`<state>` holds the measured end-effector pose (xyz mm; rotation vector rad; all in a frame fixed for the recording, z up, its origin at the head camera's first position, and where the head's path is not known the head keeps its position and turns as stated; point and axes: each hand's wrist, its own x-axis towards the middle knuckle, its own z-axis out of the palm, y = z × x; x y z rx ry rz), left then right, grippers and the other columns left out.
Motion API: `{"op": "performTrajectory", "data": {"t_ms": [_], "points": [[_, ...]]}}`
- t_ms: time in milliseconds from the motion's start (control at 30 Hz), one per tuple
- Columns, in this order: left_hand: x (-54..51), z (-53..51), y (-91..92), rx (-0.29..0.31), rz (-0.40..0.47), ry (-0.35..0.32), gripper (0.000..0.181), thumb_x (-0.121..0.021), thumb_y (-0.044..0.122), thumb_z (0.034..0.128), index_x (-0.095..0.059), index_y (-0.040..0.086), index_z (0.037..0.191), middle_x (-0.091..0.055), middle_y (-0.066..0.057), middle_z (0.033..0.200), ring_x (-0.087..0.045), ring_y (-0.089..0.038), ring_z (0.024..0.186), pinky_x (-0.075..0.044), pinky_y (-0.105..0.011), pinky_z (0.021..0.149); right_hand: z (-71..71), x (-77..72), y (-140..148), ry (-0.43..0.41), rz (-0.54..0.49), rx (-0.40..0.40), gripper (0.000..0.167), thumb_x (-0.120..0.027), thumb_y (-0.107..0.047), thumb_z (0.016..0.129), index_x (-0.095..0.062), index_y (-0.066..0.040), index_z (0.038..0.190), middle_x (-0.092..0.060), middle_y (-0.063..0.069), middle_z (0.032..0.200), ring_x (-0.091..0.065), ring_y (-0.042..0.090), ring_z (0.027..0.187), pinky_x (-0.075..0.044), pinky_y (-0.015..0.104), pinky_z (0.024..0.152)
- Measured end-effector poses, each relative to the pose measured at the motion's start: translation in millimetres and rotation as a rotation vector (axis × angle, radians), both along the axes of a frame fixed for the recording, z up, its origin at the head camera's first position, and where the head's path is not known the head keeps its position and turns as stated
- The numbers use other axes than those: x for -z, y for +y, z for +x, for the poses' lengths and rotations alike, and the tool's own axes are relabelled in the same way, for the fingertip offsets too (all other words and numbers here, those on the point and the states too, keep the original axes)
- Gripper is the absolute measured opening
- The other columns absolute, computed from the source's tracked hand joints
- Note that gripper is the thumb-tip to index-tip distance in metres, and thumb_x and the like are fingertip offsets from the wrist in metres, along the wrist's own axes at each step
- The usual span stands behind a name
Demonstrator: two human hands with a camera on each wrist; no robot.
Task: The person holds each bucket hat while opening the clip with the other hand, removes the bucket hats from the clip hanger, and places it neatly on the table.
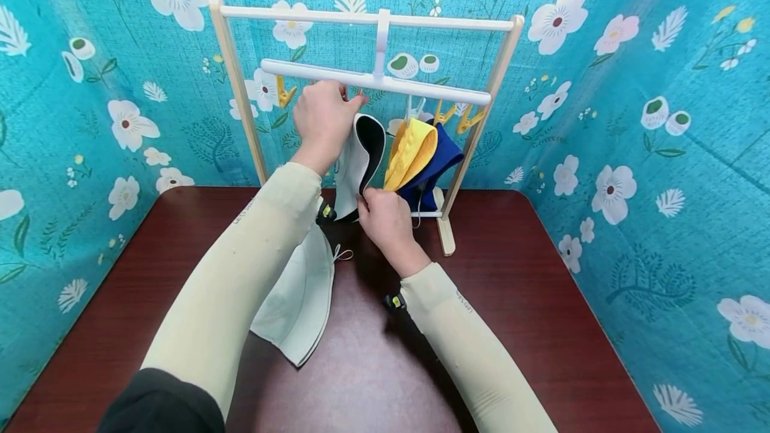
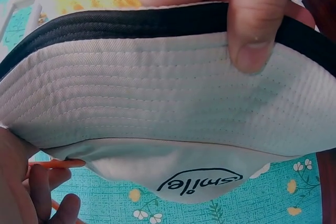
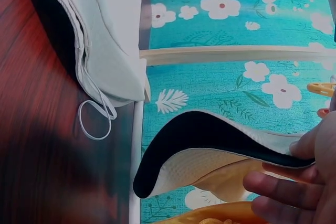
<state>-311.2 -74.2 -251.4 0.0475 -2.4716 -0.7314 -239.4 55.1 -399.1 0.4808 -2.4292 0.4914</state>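
Note:
A white bucket hat (image 2: 173,93) with black lining and "smile" lettering is held upright below the white hanger bar (image 1: 337,77). My left hand (image 1: 325,115) is just under that bar at the hat's upper end, an orange clothes clip (image 2: 65,164) pinched in its fingers. The clip's tip lies by the hat's edge; whether it bites the fabric I cannot tell. Lower down, my right hand (image 1: 388,219) pinches the brim (image 3: 210,135) between thumb and fingers. Beside it, a yellow hat (image 1: 412,152) and a dark blue hat (image 1: 433,166) hang from the bar.
A wooden rack (image 1: 508,52) carries the hanger on its top rail. Yellow clips (image 1: 285,92) hang along the bar. Another pale hat (image 1: 301,299) with a string loop lies on the dark red table (image 1: 511,326). Floral cloth (image 1: 631,139) surrounds the table.

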Motion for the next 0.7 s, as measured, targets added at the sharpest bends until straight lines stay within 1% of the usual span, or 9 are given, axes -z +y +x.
{"op": "performTrajectory", "data": {"t_ms": [167, 233, 367, 600, 700], "points": [[1.8, -0.6, -1.2, -0.003, 0.014, 0.016, 0.048, -0.063, 0.056, 0.0966, -0.057, 0.016, 0.069, -0.046, 0.000, 0.057, -0.052, -0.020, 0.059, -0.033, -0.033, 0.049, 0.2, -0.6, -1.2, -0.012, -0.004, 0.020, 0.038, -0.066, -0.027, 0.099, -0.057, -0.014, 0.064, -0.064, 0.006, 0.063, -0.069, 0.031, 0.064, -0.052, 0.048, 0.053], [2.2, -0.5, -1.7, -0.005, 0.017, 0.013, 0.048, -0.062, 0.056, 0.0969, -0.056, 0.017, 0.070, -0.046, 0.001, 0.057, -0.052, -0.019, 0.060, -0.032, -0.032, 0.050, 0.1, -0.9, -1.6, -0.013, -0.006, 0.023, 0.038, -0.066, -0.027, 0.099, -0.057, -0.014, 0.064, -0.064, 0.006, 0.062, -0.069, 0.032, 0.063, -0.051, 0.049, 0.053], [1.5, -0.4, -2.2, -0.003, 0.019, 0.013, 0.048, -0.061, 0.056, 0.0973, -0.055, 0.017, 0.069, -0.045, 0.000, 0.056, -0.051, -0.020, 0.058, -0.031, -0.032, 0.049, -0.4, -1.3, -0.9, -0.013, -0.025, 0.018, 0.039, -0.065, -0.026, 0.099, -0.056, -0.014, 0.063, -0.060, 0.007, 0.058, -0.067, 0.031, 0.060, -0.051, 0.048, 0.052], [-1.2, 1.0, -1.2, 0.000, 0.005, 0.010, 0.048, -0.060, 0.054, 0.0983, -0.052, 0.017, 0.069, -0.044, 0.000, 0.056, -0.050, -0.020, 0.055, -0.031, -0.032, 0.047, -1.1, -1.1, 2.5, -0.014, -0.105, 0.026, 0.044, -0.067, -0.026, 0.098, -0.052, -0.015, 0.059, -0.055, 0.008, 0.053, -0.066, 0.034, 0.060, -0.049, 0.049, 0.052], [-1.8, 2.9, 0.1, 0.009, 0.004, 0.005, 0.047, -0.060, 0.052, 0.0990, -0.052, 0.017, 0.069, -0.043, -0.001, 0.057, -0.050, -0.021, 0.055, -0.030, -0.032, 0.047, 0.3, -1.3, 3.8, -0.032, -0.140, 0.034, 0.046, -0.067, -0.028, 0.098, -0.049, -0.016, 0.057, -0.052, 0.006, 0.051, -0.065, 0.033, 0.057, -0.047, 0.047, 0.049]]}}
